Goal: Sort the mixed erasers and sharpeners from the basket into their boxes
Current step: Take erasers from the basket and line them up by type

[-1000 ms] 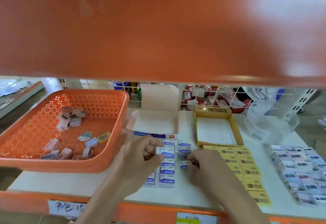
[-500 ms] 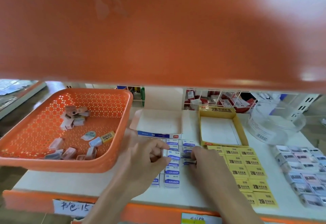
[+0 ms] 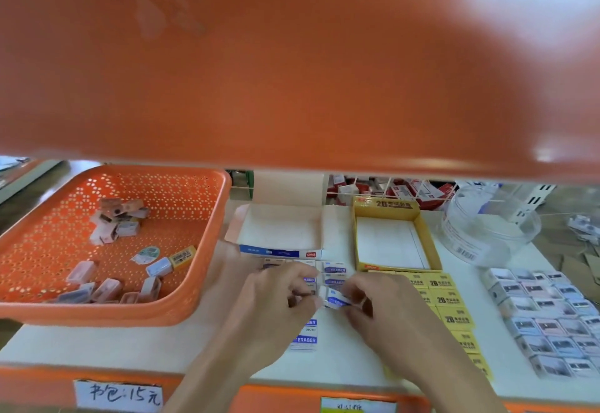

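While you lean in under the upper orange shelf (image 3: 292,55), your left hand (image 3: 272,302) and right hand (image 3: 386,308) meet over the white shelf board (image 3: 97,344). Both pinch the same blue-and-white eraser (image 3: 336,299): your left fingertips are curled on its left end, your right fingertips on its right end. It sits tilted between your hands, over the laid-out blue-and-white erasers (image 3: 305,339); you cannot tell whether it touches them.

Just behind your hands stands the white box (image 3: 279,227), open, its blue front wall facing you. Beside it on the right is the yellow box (image 3: 383,209), also open, with rows of yellow 2B erasers (image 3: 451,313) spread in front of it, near your right wrist.

To your left, the orange basket (image 3: 207,282) holds a heap of pale sharpeners (image 3: 113,221) toward its back and more along its near wall. A yellow eraser (image 3: 183,256) lies between them, touching a small blue-and-white piece.

On the far right, small grey-and-white packets (image 3: 552,325) lie in rows, too blurred to read. A clear plastic tub (image 3: 487,227) stands behind them. A handwritten price label (image 3: 118,393) is fixed to the shelf's front edge.
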### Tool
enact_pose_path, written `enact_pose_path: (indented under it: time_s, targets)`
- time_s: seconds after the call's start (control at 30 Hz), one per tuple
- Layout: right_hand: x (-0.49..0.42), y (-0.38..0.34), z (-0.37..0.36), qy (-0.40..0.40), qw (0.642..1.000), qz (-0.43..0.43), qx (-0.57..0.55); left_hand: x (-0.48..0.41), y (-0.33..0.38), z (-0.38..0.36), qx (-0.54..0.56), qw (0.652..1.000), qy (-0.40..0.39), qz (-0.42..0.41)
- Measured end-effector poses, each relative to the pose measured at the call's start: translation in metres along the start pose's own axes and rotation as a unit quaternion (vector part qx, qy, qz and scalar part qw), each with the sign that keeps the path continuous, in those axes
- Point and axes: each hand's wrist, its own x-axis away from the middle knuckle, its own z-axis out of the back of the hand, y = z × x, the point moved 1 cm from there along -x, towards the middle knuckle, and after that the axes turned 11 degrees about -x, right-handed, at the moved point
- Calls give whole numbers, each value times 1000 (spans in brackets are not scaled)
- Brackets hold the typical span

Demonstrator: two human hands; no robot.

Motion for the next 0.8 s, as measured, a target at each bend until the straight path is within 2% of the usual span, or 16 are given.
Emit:
enact_pose_path:
  time_s: [0.13, 0.23, 0.8]
  targets:
    - [-3, 7, -7, -19, 995, -62, 78, 0, -4, 10, -126, 988, 79, -31]
    - [-8, 7, -15, -26, 990, -86, 104, 2, -3, 12, -167, 983, 66, -43]
    - [-17, -3, -20, -9, 992, -95, 85, -1, -14, 9, -176, 981, 57, -50]
